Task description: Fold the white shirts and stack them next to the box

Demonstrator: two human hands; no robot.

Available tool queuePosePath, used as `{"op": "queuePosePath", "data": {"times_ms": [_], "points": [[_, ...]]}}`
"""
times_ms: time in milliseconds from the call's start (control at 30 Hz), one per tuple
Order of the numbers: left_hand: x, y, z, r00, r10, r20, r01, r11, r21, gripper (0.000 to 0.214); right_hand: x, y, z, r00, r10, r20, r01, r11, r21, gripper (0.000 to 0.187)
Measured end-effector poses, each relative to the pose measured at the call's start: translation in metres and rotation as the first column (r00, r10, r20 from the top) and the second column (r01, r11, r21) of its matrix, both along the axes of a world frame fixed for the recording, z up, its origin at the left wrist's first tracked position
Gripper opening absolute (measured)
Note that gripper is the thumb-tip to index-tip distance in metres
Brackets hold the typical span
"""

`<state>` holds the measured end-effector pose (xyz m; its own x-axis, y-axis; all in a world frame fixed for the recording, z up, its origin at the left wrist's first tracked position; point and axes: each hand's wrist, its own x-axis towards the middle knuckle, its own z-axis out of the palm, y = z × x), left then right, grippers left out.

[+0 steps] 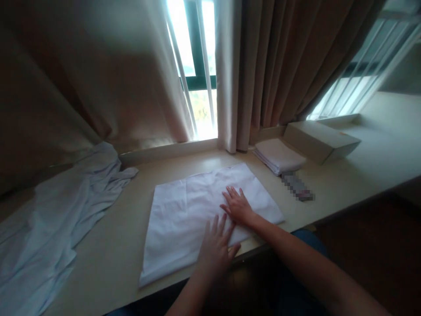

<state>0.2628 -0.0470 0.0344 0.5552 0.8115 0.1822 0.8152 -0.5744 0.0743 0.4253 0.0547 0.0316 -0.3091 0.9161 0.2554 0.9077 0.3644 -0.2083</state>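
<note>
My right hand (238,207) lies spread on the folded white cloth (177,219), right of its middle; my left hand (214,245) is just beside it at the near edge, fingers fanned; both are open, gripping nothing; the cloth lies flat on the pale counter (105,259), most of it stretching left of my fingers.

dim overall | glare from window (197,82) | lower right in deep shadow | soft blur, edges stretched

Bright daylight thru window (196,82) btwn brown curtains (263,57); pale counter (112,237) below, dark floor (378,237) lower R.
</note>
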Motion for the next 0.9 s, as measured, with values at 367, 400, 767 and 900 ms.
{"op": "queuePosePath", "data": {"times_ms": [367,400,767,900], "points": [[0.0,0.003,-0.01,1.0,-0.02,-0.021,0.023,0.993,0.119,0.062,0.158,-0.023,0.001,0.821,-0.553,0.145,0.546,0.833,0.083,0.062],[0.0,0.003,-0.01,1.0,-0.018,-0.023,0.021,0.992,0.123,0.062,0.164,-0.021,0.001,0.805,-0.575,0.144,0.568,0.818,0.089,0.062],[-0.001,0.003,-0.014,0.999,-0.024,-0.041,0.03,0.987,0.156,0.062,0.177,-0.022,-0.004,0.802,-0.578,0.15,0.562,0.816,0.138,0.06],[-0.001,0.003,-0.015,0.999,-0.019,-0.042,0.025,0.988,0.154,0.062,0.151,-0.02,0.008,0.87,-0.478,0.12,0.463,0.877,0.13,0.059]]}}
